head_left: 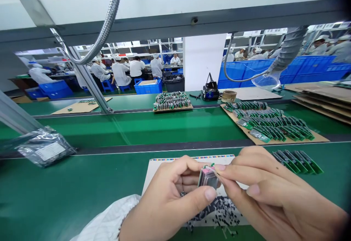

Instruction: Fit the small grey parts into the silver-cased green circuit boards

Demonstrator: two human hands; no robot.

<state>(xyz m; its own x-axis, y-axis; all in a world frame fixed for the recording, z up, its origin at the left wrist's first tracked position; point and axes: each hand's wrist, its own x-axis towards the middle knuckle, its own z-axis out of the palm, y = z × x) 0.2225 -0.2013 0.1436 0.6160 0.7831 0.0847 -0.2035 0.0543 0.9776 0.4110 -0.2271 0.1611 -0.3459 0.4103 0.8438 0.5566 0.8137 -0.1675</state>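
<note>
My left hand [167,193] is closed around a small electronic module [208,180], with the thumb in front and the fingers behind. The module has a dark grey face, green circuit board edges and a pink patch on top. Thumb and forefinger of my right hand [270,184] pinch at its upper right corner, where a thin pale strip [213,169] shows. Below both hands, many small black and white bits [226,211] lie scattered over a white sheet [152,173]. A short row of green circuit boards [297,161] leans beyond my right hand.
Cardboard sheets carry rows of circuit boards [274,122] at right and a denser batch [172,101] at back centre. A silvery bag [45,147] lies left. A flexible metal hose [106,21] and an extraction duct [287,51] hang overhead. People in white sit beyond.
</note>
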